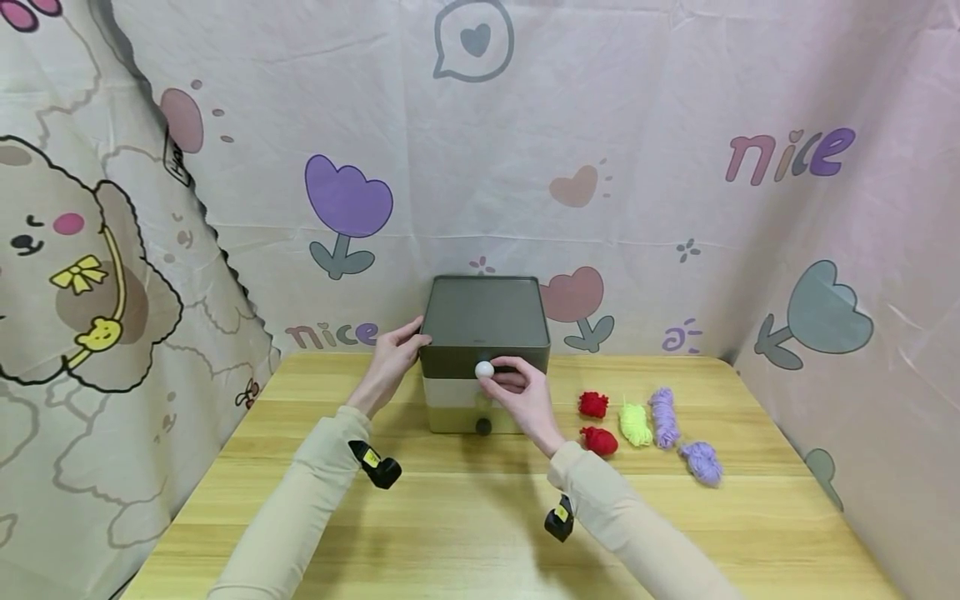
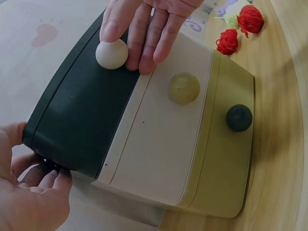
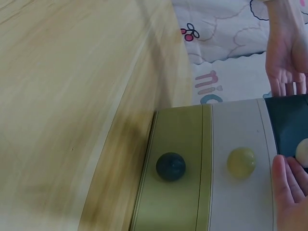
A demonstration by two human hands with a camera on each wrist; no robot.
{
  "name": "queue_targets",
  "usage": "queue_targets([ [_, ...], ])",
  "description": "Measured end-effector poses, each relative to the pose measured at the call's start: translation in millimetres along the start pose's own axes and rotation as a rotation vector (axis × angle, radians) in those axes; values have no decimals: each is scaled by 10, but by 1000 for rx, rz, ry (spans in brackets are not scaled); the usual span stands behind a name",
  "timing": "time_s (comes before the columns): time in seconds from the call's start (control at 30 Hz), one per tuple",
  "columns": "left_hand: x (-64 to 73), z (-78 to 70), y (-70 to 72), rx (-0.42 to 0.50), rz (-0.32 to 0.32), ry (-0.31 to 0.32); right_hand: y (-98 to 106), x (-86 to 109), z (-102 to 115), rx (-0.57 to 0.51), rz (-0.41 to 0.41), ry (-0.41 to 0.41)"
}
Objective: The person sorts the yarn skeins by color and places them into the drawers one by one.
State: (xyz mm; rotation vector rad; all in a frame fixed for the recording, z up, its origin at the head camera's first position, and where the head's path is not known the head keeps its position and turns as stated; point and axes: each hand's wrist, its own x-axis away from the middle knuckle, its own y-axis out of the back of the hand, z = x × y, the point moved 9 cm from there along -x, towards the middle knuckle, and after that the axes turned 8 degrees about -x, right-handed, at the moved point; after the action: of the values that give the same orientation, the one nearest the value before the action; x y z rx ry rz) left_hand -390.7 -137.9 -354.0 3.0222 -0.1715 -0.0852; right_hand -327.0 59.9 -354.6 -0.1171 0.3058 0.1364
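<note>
Both arms (image 1: 288,504) reach forward to the three-tier drawer box (image 1: 486,310) standing on the bench (image 1: 450,533); the left hand (image 1: 392,360) grips its left side near the top, while the right hand (image 1: 525,402) pinches the white knob (image 1: 484,369) on its dark top drawer (image 2: 82,110)

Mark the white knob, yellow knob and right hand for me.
White knob (image 2: 111,55), left wrist view: front centre.
Yellow knob (image 3: 241,162), right wrist view: front centre.
Right hand (image 1: 527,400), head view: middle of the hand.
</note>
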Motion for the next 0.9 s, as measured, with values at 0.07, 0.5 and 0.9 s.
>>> queue_targets([
  [0.07,2,-1,-1,2,0,0,1,-4,-3,0,-19,6],
  [0.5,2,4,1,0,-1,5,0,-20,-21,-6,-67,40],
  [0.9,-12,29,0,10,9,11,3,-19,-10,-6,-72,41],
])
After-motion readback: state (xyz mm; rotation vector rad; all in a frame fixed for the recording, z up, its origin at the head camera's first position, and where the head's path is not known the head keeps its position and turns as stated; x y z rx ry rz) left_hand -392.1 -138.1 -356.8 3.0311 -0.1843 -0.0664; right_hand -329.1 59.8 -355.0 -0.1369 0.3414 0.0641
